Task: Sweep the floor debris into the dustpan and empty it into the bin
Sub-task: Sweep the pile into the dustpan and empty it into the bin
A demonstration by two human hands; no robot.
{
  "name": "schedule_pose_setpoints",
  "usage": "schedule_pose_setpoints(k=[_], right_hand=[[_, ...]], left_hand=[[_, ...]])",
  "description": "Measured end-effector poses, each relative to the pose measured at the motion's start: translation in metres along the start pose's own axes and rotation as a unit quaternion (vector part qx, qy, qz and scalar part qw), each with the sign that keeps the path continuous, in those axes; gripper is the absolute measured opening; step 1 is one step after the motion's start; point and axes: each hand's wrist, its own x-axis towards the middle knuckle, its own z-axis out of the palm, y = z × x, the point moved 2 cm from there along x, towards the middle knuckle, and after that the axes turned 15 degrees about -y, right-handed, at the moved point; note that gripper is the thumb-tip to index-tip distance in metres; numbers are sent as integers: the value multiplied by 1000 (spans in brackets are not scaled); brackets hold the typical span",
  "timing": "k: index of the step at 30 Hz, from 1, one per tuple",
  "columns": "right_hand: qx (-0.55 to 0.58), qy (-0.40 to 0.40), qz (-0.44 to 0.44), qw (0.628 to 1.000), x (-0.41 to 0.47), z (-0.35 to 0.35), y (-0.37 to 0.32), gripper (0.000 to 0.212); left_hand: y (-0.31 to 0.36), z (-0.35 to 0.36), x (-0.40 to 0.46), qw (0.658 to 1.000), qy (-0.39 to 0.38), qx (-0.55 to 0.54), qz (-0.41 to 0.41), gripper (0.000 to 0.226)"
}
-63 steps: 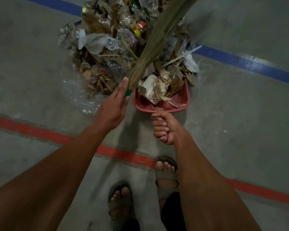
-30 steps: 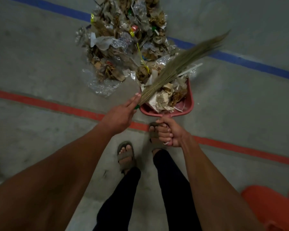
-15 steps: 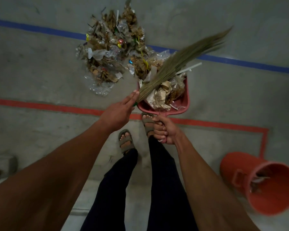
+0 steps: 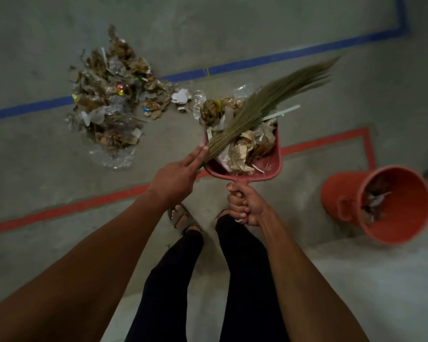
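From the head camera, looking down: the right hand (image 4: pixel 247 206) is fisted round the handle of the red plastic dustpan (image 4: pixel 277 154), carrying it above the grey concrete floor (image 4: pixel 282 267). The left hand (image 4: pixel 178 176) holds the bound end of the straw-coloured grass broom (image 4: pixel 265 104), index and middle fingers stretched flat along the bundle; how the other fingers wrap it is hidden. The broom lies across the load, pinning it down.

The dustpan is heaped with crumpled brown paper and clear plastic scraps (image 4: pixel 245 144), some standing above and past its open front lip. My judgement is that this is the weak point: tilt the pan forward, or ease the broom off on the way across, and the top pieces would probably slide out onto the floor. The light plastic could also drift wide of the mouth when tipped.

The orange plastic bin (image 4: pixel 400 233) stands to the right, well apart from the dustpan, its mouth leaning towards the camera, and already has some paper and scraps inside.

A large pile of mixed paper, foil and plastic debris (image 4: pixel 111 104) lies unswept on the floor to the left, across the blue floor line (image 4: pixel 257 61), so further loads remain.
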Motion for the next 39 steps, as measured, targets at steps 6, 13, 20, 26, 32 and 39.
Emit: schedule_pose_setpoints(k=[6, 13, 20, 26, 32, 39], right_hand=[[34, 9, -76, 996, -44, -55, -30, 37], [92, 25, -197, 976, -125, -117, -57, 37], [158, 54, -305, 938, -196, -182, -62, 35], [207, 77, -374, 901, -245, -220, -57, 36], [262, 112, -412, 865, -281, -247, -51, 42], [304, 134, -461, 823, -299, -283, -61, 37]], left_hand=[[59, -5, 77, 995, -16, 72, 74, 70], [164, -8, 169, 970, -59, 154, 178, 77], [277, 8, 242, 931, -90, 223, 275, 72], [359, 29, 279, 896, -130, 260, 335, 70], [425, 52, 308, 857, -175, 310, 373, 69], [475, 76, 357, 811, -205, 351, 421, 72]])
